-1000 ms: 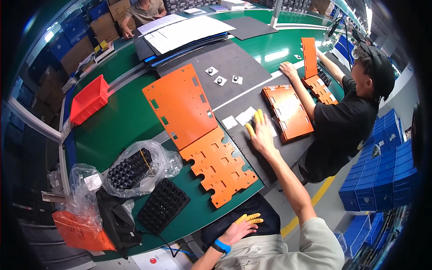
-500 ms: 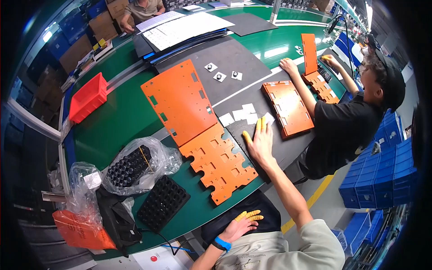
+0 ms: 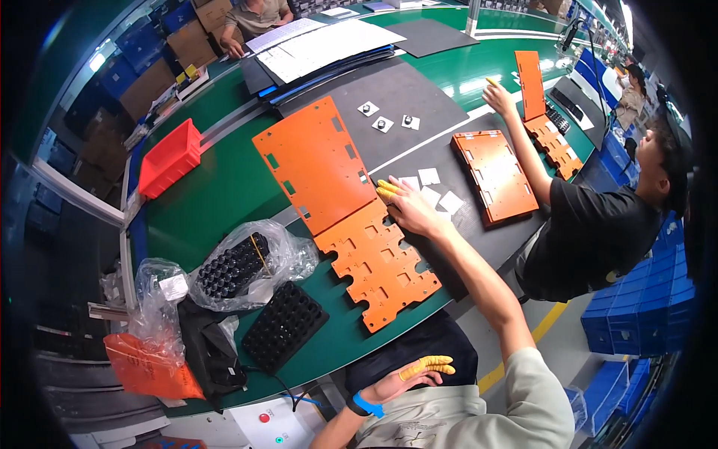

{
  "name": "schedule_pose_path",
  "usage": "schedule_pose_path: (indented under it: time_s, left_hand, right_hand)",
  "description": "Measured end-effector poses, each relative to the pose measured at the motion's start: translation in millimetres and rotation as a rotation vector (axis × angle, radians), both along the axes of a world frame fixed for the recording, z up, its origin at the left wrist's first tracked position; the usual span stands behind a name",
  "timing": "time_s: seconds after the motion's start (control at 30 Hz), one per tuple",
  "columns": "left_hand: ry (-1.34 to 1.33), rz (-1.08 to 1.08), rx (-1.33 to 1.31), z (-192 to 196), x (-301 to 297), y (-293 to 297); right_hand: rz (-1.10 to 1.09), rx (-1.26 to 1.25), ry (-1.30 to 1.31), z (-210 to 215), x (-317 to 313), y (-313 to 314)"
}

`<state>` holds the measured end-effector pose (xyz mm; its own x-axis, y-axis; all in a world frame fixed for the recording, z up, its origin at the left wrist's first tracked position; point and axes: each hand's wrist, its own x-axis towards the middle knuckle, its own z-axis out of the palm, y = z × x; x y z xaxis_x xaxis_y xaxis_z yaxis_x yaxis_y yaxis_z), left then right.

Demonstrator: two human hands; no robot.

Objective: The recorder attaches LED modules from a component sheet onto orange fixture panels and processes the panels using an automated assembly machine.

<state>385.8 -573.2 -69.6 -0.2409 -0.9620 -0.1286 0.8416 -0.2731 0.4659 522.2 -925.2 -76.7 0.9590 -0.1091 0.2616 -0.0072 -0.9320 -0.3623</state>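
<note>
My right hand (image 3: pixel 410 208), yellow cots on its fingertips, lies flat and open where the large orange plate (image 3: pixel 318 161) meets the orange cut-out panel (image 3: pixel 374 269). Its fingertips touch the plate's right edge. Small white squares (image 3: pixel 437 191) sit on the dark mat (image 3: pixel 449 247) just right of the hand. My left hand (image 3: pixel 410 376), also with yellow cots and a blue wristband, rests low by my lap, holding nothing.
A co-worker at the right reaches to an upright orange panel (image 3: pixel 529 84); an orange tray (image 3: pixel 495 173) lies before them. A red bin (image 3: pixel 170 157), bagged black trays (image 3: pixel 235 263), a bare black tray (image 3: pixel 284 325) and an orange bag (image 3: pixel 149 370) sit at left.
My right hand has slid left from the white squares to the orange plate's edge. The co-worker's arm has reached further toward the upright orange panel. My left hand stays put.
</note>
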Motion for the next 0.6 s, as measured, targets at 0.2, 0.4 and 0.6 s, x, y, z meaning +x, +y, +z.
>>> schedule_pose_path:
  time_s: [0.2, 0.4, 0.6]
  left_hand:
    - [-0.143, 0.072, -0.154, 71.5, 36.0, -11.6]
    - [-0.287, 0.446, -0.063, 94.0, 82.1, -55.8]
    - [0.102, 0.741, 0.102, 78.5, 136.0, -113.8]
  right_hand:
    - [0.06, 0.041, -0.264, 3.6, 1.8, 4.8]
    - [-0.416, 0.352, -0.583, 36.5, -11.6, 12.5]
    - [0.25, 0.179, -0.638, 74.1, -66.3, 84.2]
